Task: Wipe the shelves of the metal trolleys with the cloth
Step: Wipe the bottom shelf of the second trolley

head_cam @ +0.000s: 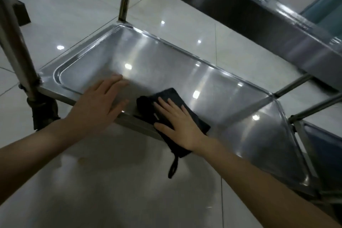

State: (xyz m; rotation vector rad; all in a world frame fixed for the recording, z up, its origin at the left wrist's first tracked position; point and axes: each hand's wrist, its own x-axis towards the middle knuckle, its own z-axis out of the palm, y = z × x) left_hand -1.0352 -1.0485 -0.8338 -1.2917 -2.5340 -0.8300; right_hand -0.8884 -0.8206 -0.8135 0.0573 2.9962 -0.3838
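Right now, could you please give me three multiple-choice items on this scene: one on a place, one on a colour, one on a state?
1. Where does the cloth lie?
A) on the floor
B) on the lower shelf, at its near edge
C) on the upper shelf
2. What colour is the cloth?
A) white
B) yellow
C) black
3. How is the right hand?
A) flat on the cloth, fingers straight
B) clenched, off the cloth
C) round a post
Answers: 1 B, its loop hangs over that shelf's edge; 2 C, dark against the steel; 3 A, fingers spread on it.
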